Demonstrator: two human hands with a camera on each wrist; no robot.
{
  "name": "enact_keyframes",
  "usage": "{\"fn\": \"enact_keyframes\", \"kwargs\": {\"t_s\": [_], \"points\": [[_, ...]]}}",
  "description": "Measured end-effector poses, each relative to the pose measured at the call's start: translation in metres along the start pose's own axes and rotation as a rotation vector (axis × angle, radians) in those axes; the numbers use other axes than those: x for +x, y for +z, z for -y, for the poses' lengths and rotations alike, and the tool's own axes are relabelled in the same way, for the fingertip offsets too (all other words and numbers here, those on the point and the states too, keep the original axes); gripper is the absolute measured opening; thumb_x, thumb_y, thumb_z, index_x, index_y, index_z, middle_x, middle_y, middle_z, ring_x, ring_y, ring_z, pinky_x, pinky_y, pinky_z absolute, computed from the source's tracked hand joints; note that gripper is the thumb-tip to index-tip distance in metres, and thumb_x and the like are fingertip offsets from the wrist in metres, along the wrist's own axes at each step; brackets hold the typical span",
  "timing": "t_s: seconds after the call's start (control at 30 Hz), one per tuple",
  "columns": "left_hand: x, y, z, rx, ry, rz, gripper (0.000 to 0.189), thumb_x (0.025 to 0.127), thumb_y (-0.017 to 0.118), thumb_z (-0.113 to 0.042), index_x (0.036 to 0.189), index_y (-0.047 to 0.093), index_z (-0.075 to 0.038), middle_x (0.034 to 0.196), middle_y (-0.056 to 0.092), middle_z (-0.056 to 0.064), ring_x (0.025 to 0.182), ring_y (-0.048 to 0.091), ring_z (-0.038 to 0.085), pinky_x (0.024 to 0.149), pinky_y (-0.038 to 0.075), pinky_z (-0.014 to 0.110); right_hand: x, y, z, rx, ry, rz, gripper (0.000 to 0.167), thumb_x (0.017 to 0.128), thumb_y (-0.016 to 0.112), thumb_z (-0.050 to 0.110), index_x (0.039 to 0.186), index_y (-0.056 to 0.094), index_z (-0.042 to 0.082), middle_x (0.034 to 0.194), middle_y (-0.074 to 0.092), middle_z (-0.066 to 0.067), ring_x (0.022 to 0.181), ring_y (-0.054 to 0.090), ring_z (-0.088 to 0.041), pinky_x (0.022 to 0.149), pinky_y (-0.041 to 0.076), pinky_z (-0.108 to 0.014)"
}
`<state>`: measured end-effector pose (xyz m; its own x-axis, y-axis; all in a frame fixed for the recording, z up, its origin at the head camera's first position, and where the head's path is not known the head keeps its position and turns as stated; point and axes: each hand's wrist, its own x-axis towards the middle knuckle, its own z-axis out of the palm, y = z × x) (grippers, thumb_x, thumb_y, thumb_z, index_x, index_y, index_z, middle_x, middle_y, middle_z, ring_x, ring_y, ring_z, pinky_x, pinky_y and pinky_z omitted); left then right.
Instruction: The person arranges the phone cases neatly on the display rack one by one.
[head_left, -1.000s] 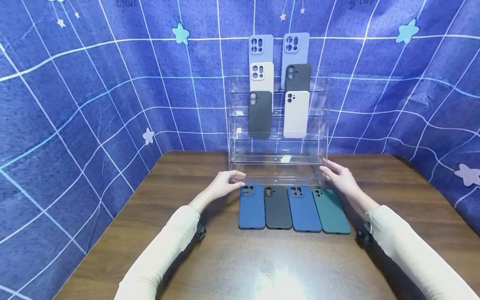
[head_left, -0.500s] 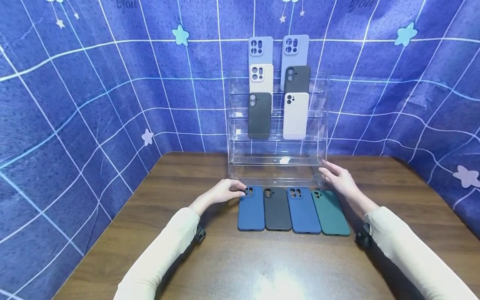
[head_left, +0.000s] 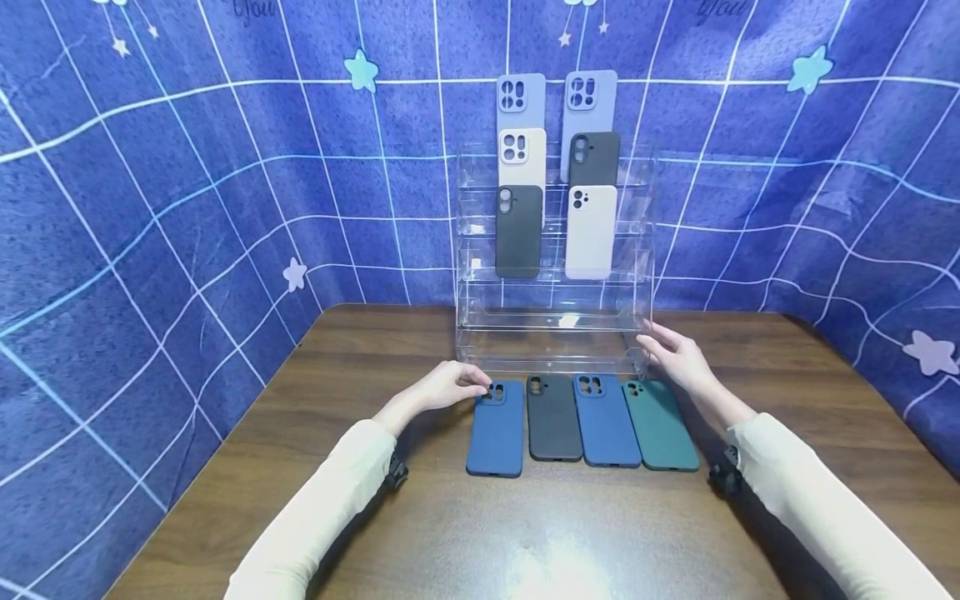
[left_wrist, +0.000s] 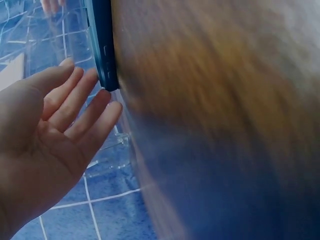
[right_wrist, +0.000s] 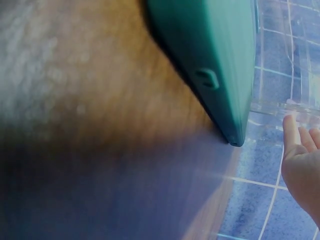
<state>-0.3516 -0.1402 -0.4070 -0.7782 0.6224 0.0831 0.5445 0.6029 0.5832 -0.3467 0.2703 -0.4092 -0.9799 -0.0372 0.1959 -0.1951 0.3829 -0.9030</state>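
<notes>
My left hand (head_left: 447, 386) reaches to the upper left corner of a blue phone case (head_left: 497, 437) lying flat on the table. In the left wrist view, relaxed fingers (left_wrist: 82, 107) are at the case's top end, with the thumb apart from it. This case lies a little askew, lower than its neighbours: a black phone case (head_left: 555, 425), a second blue phone case (head_left: 611, 429) and a green phone case (head_left: 662, 429). By the right side of a clear tiered display stand (head_left: 555, 342) is my right hand (head_left: 681, 360), fingers extended; contact with the stand is unclear.
Upper tiers hold several phone cases, among them a lilac one (head_left: 588, 117), a dark one (head_left: 519, 233) and a white one (head_left: 591, 237). A blue patterned cloth (head_left: 262, 167) hangs behind and beside the wooden table (head_left: 420, 533).
My left hand came down onto the leftmost blue phone case, which has slid toward me and slightly left, away from the black one. My right hand has stayed by the stand.
</notes>
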Motion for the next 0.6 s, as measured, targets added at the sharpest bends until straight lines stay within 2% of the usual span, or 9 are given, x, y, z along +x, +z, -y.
{"fn": "enact_keyframes", "kwargs": {"t_s": [0.17,0.4,0.6], "points": [[0.0042,0.0012,0.0018,0.007,-0.026,-0.013,0.027,0.092,0.061,-0.016,0.116,0.063,-0.004,0.115,0.067,0.01,0.11,0.061,0.025,0.097,0.048,0.038,0.0008,0.0008,-0.0007,-0.004,-0.006,-0.01,0.063,0.093,0.055,0.039,0.143,0.037,0.004,0.14,0.044,-0.02,0.092,0.061,0.007,0.077,0.048,-0.006],[0.0058,0.0035,0.0056,0.026,-0.083,0.034,0.032,0.09,0.064,-0.017,0.118,0.062,-0.002,0.118,0.065,0.012,0.111,0.061,0.026,0.096,0.048,0.037,0.0003,0.0035,-0.0019,0.01,-0.004,-0.006,0.065,0.092,0.057,0.041,0.142,0.037,0.004,0.139,0.044,-0.019,0.094,0.063,0.003,0.079,0.049,-0.01],[0.006,0.0033,0.0011,0.019,-0.146,0.055,0.035,0.086,0.068,-0.022,0.117,0.064,-0.005,0.117,0.066,0.01,0.108,0.061,0.026,0.093,0.05,0.037,-0.0015,0.0012,-0.0004,-0.009,0.001,-0.007,0.065,0.092,0.056,0.042,0.143,0.037,0.006,0.138,0.045,-0.02,0.097,0.063,-0.002,0.078,0.049,-0.009]]}}
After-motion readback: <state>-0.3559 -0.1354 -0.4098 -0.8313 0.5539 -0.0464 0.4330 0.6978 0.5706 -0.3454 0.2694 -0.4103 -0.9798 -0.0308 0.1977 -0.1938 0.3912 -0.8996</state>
